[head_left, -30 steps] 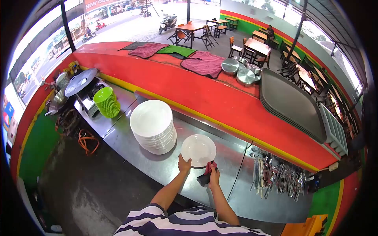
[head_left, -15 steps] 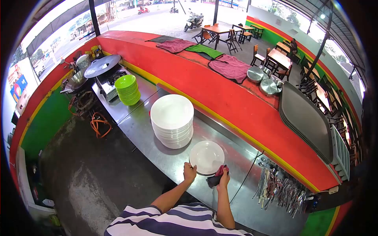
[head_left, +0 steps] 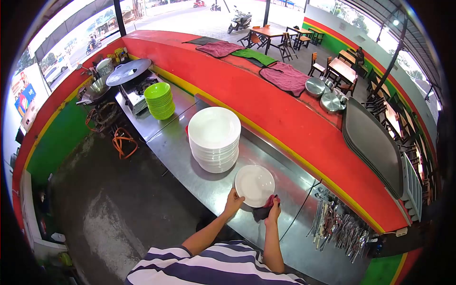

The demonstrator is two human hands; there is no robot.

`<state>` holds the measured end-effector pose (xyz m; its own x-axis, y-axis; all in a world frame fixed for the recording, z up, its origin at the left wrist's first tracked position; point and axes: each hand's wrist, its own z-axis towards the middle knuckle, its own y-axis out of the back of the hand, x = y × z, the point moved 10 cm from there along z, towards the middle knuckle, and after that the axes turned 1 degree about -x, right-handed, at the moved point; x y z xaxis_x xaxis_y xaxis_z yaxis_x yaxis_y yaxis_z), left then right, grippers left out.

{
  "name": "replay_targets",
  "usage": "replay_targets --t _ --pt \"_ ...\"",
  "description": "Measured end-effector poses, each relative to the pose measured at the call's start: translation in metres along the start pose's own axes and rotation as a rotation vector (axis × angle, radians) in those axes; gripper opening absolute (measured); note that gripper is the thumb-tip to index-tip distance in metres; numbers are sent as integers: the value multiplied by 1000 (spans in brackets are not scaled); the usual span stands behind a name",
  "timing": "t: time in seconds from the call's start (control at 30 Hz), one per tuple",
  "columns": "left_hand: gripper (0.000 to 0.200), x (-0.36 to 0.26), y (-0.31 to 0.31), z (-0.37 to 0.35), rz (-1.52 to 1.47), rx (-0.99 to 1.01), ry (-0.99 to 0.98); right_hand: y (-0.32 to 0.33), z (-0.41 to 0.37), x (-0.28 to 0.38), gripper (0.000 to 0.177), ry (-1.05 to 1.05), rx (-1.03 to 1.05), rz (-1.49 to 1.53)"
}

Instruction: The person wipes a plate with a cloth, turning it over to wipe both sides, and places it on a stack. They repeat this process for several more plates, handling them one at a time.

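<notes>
White plate (head_left: 255,185) between left hand (head_left: 233,203) and cloth-holding right hand (head_left: 273,212), beside stacked plates (head_left: 214,137).

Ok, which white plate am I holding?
The single plate, right of the stack: your left hand grips its rim, while the others sit piled up.

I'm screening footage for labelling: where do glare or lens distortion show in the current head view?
Head view: fisheye distortion bows the red wall; corners fall to black; the street is washed out; the steel worktop glares around the held plate.
</notes>
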<state>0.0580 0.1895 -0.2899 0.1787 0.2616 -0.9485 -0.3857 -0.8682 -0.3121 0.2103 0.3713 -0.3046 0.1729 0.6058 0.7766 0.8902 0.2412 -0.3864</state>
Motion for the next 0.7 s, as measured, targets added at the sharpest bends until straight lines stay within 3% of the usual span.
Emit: replay_targets --t 0.07,0.13,0.17,0.2,0.27,0.3,0.4,0.43,0.47,0.53,0.6,0.67,0.7 --pt "33 5 -5 -1 -45 49 73 2 0 -2 42 5 8 43" --pt "28 -6 -18 -5 -180 26 166 1 -7 4 44 55 -4 -135" --pt "25 -5 -18 -2 -213 47 31 0 -10 10 46 114 -17 -234" --pt "26 -8 -19 -3 -149 10 31 -4 -15 18 47 175 -30 -331" --pt "31 -34 -25 -8 -18 -63 33 -7 -24 45 49 546 -175 -833" --pt "45 -77 -35 -16 172 -82 -127 -16 -36 57 50 732 -249 -1084" --pt "47 -103 -44 -21 382 -114 -213 -53 -68 79 57 920 -69 -1017" --pt "49 -100 -46 -24 438 -72 -31 -64 -80 86 59 966 -87 -1090" --pt "49 -109 -51 -25 421 -83 -157 -76 -90 91 62 1007 -111 -1168" --pt "47 -134 -59 -26 485 -105 -274 -94 -90 87 67 943 37 -1027" --pt "43 -132 -59 -20 439 -95 -336 -120 -116 91 67 1013 252 -988" --pt "45 -145 -66 -25 346 -53 -40 -138 -148 89 63 1012 436 -934" --pt "48 -162 -68 -25 365 -107 -191 -139 -155 81 61 995 511 -956"
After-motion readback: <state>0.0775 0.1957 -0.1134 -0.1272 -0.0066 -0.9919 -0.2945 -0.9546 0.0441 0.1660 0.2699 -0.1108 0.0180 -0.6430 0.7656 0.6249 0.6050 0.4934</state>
